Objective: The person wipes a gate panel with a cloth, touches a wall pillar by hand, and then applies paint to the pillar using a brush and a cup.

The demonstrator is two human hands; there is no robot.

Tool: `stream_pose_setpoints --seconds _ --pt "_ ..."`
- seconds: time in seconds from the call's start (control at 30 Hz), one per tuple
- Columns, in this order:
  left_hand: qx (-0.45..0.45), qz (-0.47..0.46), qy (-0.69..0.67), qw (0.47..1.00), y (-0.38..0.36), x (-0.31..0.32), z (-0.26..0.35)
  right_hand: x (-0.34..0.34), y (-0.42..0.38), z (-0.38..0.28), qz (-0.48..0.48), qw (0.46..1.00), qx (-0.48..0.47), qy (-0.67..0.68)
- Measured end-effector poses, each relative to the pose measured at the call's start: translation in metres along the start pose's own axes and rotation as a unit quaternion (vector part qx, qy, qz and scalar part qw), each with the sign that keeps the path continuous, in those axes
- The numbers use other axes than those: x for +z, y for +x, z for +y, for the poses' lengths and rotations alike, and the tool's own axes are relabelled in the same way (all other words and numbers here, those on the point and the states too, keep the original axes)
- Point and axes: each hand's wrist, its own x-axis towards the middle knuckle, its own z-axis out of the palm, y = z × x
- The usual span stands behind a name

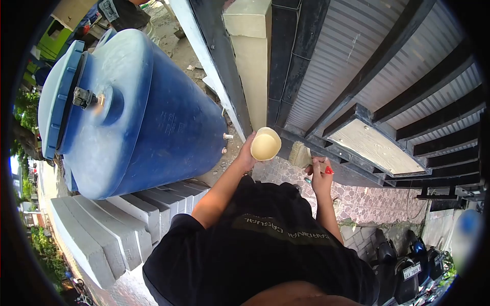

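Observation:
My left hand (pixel 246 153) is closed around the side of a small round container of cream-coloured paint (pixel 266 145), held out in front of my body. A paintbrush (pixel 299 155) is in my right hand (pixel 321 174), its pale, paint-covered bristles pointing left toward the container but apart from it. The red end of its handle sticks out past my fingers. Just beyond the container stands a cream-coloured post (pixel 249 61) beside dark tiles. To the right of the brush, a pale panel (pixel 376 145) sits in a dark-framed metal gate (pixel 352 61).
A large blue water tank (pixel 173 112) lies close on my left, with grey slabs (pixel 102 229) stacked beside it. Stone-patterned paving (pixel 362 201) runs to the right. Several motorcycles (pixel 403 270) are parked at the lower right. Part of a person (pixel 125 13) shows at the top left.

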Motion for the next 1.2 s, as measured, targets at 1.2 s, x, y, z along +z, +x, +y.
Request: stream_pose_setpoints --seconds 1.2 --pt "-0.153 -0.052 0.089 0.983 0.02 -0.035 0.062 0.088 -0.005 -0.081 0.234 0.959 0.008 0.162"
